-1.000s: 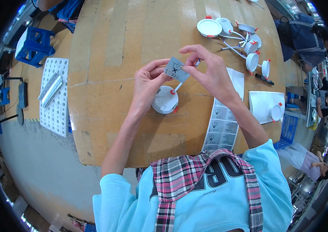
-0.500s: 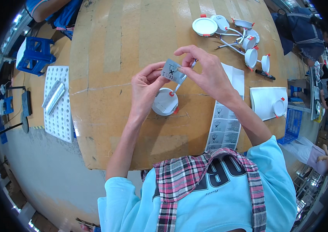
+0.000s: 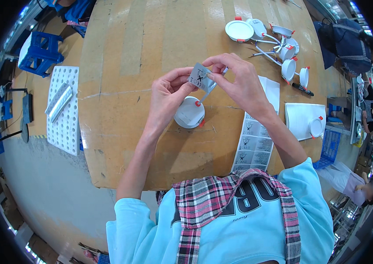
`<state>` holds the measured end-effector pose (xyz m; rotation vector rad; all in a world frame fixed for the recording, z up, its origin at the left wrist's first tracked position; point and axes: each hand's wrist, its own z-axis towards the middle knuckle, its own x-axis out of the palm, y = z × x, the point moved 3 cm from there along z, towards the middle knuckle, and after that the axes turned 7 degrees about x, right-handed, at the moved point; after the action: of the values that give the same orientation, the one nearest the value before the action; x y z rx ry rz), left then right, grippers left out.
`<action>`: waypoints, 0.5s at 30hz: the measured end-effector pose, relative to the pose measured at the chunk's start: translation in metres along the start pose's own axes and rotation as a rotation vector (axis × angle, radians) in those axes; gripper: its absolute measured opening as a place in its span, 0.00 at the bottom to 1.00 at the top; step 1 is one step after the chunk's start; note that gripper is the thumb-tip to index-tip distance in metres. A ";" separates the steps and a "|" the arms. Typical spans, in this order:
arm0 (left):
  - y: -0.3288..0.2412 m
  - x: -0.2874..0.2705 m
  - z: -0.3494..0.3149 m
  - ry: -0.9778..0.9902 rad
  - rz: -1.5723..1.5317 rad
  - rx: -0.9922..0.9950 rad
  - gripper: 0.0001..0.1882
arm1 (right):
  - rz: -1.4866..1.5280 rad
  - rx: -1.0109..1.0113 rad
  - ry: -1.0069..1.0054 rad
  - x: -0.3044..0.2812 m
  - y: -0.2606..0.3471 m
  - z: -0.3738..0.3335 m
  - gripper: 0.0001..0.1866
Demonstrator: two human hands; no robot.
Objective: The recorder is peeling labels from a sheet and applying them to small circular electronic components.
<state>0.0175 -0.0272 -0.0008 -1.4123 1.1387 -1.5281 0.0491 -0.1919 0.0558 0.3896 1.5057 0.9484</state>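
Note:
A small silver-grey printed label [image 3: 200, 78] is pinched between both hands above the table. My left hand [image 3: 166, 97] grips its left edge between thumb and fingers. On its right edge the thumb and fingertips of my right hand [image 3: 241, 86] are closed. The label lies against the white cable [image 3: 205, 97] of a round white downlight [image 3: 189, 113], which rests on the table just below my hands. Red tips show on the lamp's rim and at its cable outlet. Whether the label sticks to the cable I cannot tell.
A strip of grey labels [image 3: 252, 149] lies right of my hands. Several cabled downlights [image 3: 288, 69] cluster at the far right by a black marker [image 3: 302, 87]. One more downlight [image 3: 315, 127] sits on white paper [image 3: 298, 116]. A perforated white board [image 3: 63, 132] and blue stool [image 3: 45, 53] stand left.
The label has tilted and its right side now bends near the cable, with both hands still on it. The whole view has shifted slightly.

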 end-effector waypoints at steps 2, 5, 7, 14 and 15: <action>0.000 0.000 0.000 0.000 0.003 -0.007 0.14 | 0.008 0.001 0.000 0.001 0.000 0.000 0.09; -0.003 0.000 0.000 0.013 0.023 -0.004 0.14 | 0.013 0.005 -0.001 0.000 0.001 0.000 0.09; -0.004 -0.001 0.000 0.013 0.041 -0.011 0.17 | 0.010 0.007 -0.001 0.000 0.001 0.000 0.09; -0.007 -0.001 -0.001 0.036 -0.041 0.030 0.22 | 0.000 -0.002 -0.006 0.001 0.001 0.000 0.10; -0.009 0.001 -0.002 0.023 -0.003 0.013 0.21 | 0.001 -0.005 -0.011 0.001 0.000 0.000 0.10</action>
<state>0.0160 -0.0254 0.0078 -1.3920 1.1385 -1.5547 0.0486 -0.1911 0.0557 0.3916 1.4930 0.9492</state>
